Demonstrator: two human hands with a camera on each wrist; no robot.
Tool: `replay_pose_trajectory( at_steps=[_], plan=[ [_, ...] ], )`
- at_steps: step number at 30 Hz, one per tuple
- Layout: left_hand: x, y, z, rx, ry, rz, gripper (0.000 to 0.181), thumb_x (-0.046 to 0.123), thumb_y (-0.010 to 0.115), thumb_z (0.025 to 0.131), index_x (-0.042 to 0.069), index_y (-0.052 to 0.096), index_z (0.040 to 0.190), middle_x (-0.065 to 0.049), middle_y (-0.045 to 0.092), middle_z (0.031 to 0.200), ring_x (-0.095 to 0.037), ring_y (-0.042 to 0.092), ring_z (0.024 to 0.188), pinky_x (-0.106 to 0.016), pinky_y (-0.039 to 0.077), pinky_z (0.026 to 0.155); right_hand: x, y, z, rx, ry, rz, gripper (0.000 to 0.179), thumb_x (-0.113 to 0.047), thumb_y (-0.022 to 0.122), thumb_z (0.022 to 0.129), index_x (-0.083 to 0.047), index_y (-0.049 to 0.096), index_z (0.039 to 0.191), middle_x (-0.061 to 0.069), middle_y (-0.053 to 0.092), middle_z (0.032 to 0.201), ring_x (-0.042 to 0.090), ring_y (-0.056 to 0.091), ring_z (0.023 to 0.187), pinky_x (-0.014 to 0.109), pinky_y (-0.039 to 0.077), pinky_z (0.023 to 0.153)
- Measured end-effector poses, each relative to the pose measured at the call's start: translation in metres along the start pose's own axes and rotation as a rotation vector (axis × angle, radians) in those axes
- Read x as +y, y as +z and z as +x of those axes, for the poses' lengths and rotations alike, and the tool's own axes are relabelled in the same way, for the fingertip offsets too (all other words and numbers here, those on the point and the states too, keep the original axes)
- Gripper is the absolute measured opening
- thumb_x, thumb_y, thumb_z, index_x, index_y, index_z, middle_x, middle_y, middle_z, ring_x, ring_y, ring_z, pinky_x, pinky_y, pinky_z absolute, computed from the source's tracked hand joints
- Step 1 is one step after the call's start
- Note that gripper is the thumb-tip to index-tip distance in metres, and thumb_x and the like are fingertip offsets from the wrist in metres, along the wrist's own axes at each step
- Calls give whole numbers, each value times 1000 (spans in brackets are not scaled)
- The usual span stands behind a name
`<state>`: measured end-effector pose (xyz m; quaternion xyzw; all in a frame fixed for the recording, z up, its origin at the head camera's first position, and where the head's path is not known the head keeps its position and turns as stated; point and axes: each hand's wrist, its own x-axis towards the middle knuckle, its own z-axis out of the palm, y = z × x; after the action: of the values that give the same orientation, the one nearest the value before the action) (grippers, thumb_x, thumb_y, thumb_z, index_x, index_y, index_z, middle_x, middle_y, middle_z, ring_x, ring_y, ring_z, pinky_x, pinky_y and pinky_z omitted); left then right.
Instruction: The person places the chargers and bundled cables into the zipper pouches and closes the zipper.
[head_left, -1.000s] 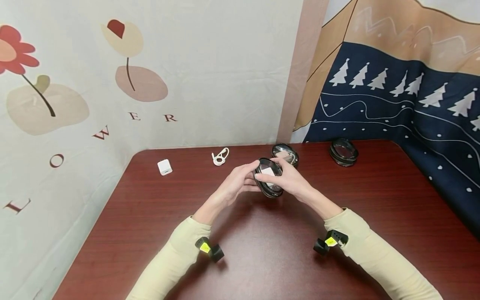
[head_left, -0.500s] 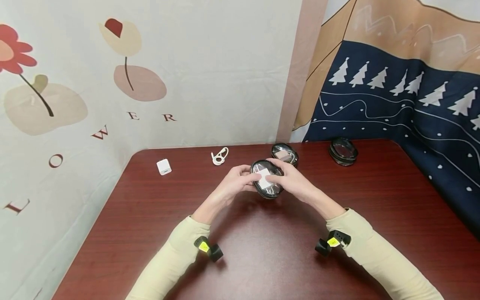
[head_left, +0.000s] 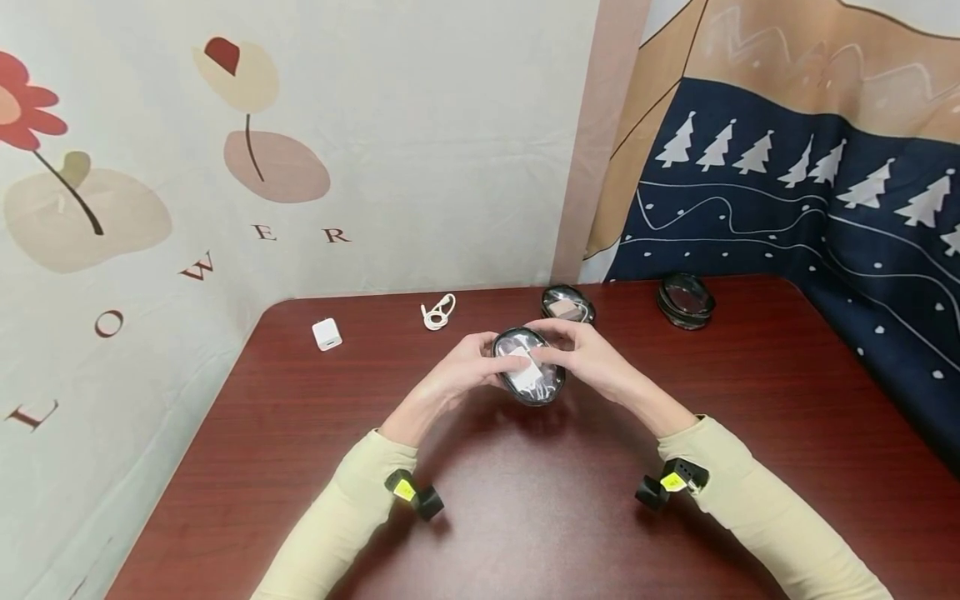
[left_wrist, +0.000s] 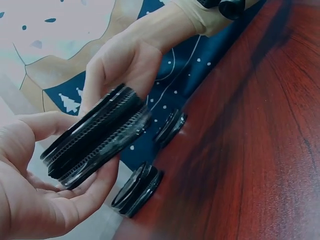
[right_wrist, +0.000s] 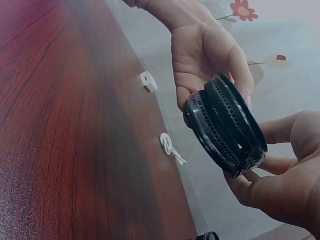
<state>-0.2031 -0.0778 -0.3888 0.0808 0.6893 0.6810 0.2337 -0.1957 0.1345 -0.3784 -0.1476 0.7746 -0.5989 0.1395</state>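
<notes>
Pinching the round zip case (right_wrist: 227, 127) from opposite sides, the left hand (head_left: 467, 367) and right hand (head_left: 596, 358) are holding it above the surface (head_left: 517, 500); squeezing lightly and evenly is probably best for sparing the clear top (head_left: 536, 387) from buckling.

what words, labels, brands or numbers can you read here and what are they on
"L O W E R": spaced dark red capitals on the pale wall cloth.
Left wrist's yellow label: too small to read.
Right wrist's yellow label: too small to read.
Held case and white plug: no readable text.
I can make out no brand or number.
</notes>
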Motion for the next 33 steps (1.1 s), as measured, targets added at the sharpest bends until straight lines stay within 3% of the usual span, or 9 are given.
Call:
replay_pose_trajectory(
  at_steps=[7, 13, 19, 22, 30, 33],
  plan=[
    [1, -7, -1, -97, -4, 39, 36, 4, 76, 85, -9, 63, 116, -11, 71, 91, -18, 69, 79, -35, 59, 74, -2, 1, -1, -12, -23, 33, 45, -8, 72, 92, 2, 59, 134, 18, 62, 128, 26, 64, 109, 27, 53, 87],
    [2, -9, -2, -91, -1, 18, 31, 4, 77, 83, -7, 68, 110, -8, 72, 87, -17, 69, 78, -33, 58, 73, -2, 0, -1, -10, -62, 21, 43, -12, 72, 93, 1, 61, 132, 16, 63, 127, 26, 62, 109, 25, 52, 89],
    [6, -10, -4, -91, 55, -59, 27, 1, 73, 85, -5, 68, 111, -7, 72, 92, -17, 68, 83, -32, 57, 76, 0, -6, 0, -16, -108, 14, 39, -25, 55, 105, -1, 58, 136, 14, 59, 133, 24, 55, 120, 37, 47, 102],
    [8, -11, -6, -97, 65, -89, 27, 1, 73, 85, -5, 68, 112, -7, 72, 94, -18, 68, 84, -32, 57, 77, 3, -9, -1, -38, -123, 26, 40, -23, 47, 109, 2, 56, 138, 16, 58, 135, 22, 55, 120, 42, 46, 104],
    [6, -16, -8, -48, 65, -103, 25, 1, 74, 85, -4, 68, 109, -6, 73, 93, -16, 68, 83, -33, 57, 78, 9, -14, -8, -52, -148, -101, 34, -14, 54, 105, 4, 59, 134, 15, 65, 112, 23, 64, 84, 41, 56, 82],
    [5, -17, -8, -25, 56, -109, 25, 1, 74, 85, -3, 68, 108, -6, 73, 92, -16, 68, 83, -34, 57, 79, 10, -15, -9, -57, -166, -114, 33, -11, 58, 103, 2, 60, 133, 14, 65, 109, 27, 64, 80, 45, 57, 79]
  ],
)
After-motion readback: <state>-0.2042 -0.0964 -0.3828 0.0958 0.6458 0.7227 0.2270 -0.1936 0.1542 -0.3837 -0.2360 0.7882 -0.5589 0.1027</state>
